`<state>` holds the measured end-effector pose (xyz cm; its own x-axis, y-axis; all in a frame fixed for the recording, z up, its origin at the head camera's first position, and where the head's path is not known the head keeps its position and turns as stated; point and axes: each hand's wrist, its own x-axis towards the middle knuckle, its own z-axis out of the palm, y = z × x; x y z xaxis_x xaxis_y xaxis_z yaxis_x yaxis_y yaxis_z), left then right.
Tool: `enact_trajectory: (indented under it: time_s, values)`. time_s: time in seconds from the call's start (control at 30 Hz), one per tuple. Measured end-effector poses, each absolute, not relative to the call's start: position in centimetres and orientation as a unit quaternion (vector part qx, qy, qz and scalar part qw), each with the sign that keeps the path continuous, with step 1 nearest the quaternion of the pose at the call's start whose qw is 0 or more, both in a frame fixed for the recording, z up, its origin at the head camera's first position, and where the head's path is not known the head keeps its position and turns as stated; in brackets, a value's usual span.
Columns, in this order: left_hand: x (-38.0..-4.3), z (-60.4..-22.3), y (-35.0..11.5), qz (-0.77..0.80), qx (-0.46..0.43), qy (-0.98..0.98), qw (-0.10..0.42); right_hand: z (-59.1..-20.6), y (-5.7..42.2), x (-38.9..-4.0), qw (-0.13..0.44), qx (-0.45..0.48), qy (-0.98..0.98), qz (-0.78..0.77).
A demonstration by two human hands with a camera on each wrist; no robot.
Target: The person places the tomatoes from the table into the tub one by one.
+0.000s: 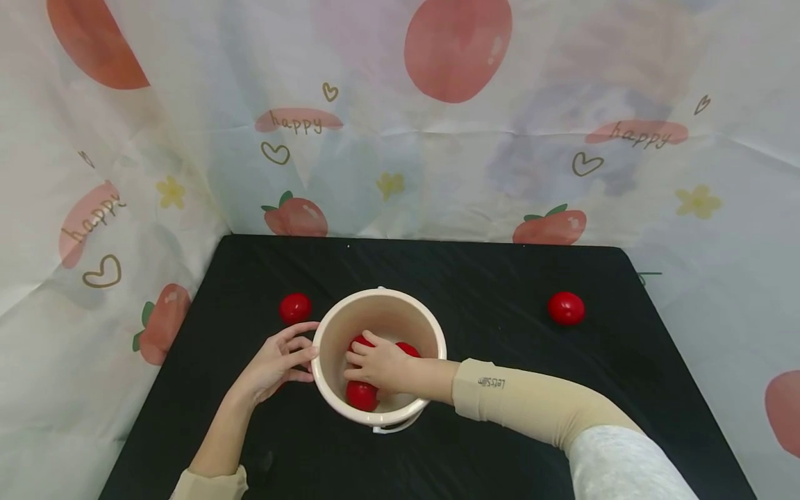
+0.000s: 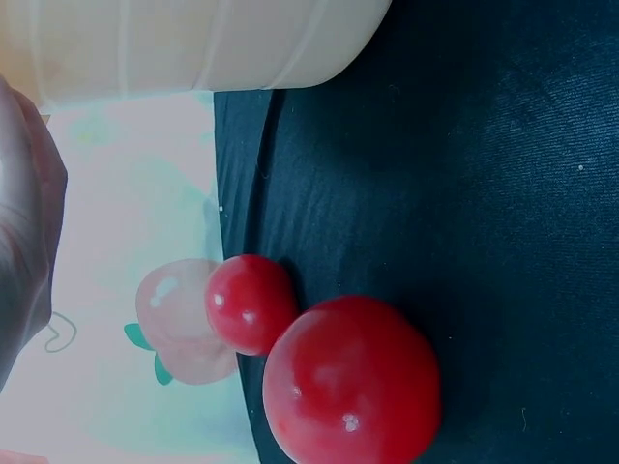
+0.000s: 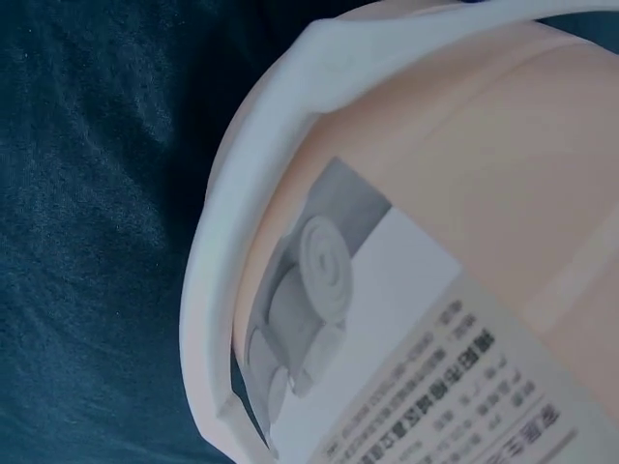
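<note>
A cream bucket (image 1: 334, 389) stands near the middle of the black table. My left hand (image 1: 278, 361) is at its left side, fingers spread and reaching the rim. Inside the bucket is my right hand (image 1: 381, 364), palm down, its fingers spread among several shiny red tomatoes (image 1: 361, 397); part of the hand is hidden by the tomatoes and bucket. In the left wrist view, the left hand's edge (image 2: 24, 222) shows beside the bucket wall (image 2: 193, 43). The right wrist view shows the bucket's outside with a printed label (image 3: 406, 367) and a white handle (image 3: 218, 261).
One red tomato (image 1: 295, 307) lies left of the bucket, another (image 1: 565, 307) at the table's right. The left wrist view has a near tomato (image 2: 353, 382) and a farther one (image 2: 250, 304). A printed cloth (image 1: 437, 173) hangs behind the table (image 1: 500, 278) and along its sides.
</note>
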<state>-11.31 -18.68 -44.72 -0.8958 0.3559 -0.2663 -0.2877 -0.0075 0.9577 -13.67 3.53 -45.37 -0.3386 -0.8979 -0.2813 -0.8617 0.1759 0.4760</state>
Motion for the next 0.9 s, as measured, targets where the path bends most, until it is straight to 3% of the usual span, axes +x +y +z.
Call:
enact_trajectory:
  time_s: [0.37,0.63,0.73,0.9]
  values:
    - [-11.3,-44.7,-18.7,0.711,0.029,0.664,0.228,-45.0,3.6,-13.8,0.015,0.548,-0.794,-0.263]
    - [-11.4,-44.6,-18.6,0.711,0.03,0.664,0.227,-43.0,4.9,-15.0,0.002,0.514,-0.845,-0.144]
    - [-11.4,-44.6,-18.6,0.711,0.028,0.664,0.227,-41.5,5.9,-15.5,0.019,0.493,-0.866,-0.08]
    - [-11.3,-44.6,-18.6,0.712,0.022,0.664,0.225,-39.4,8.9,-16.4,0.097,0.451,-0.887,0.012]
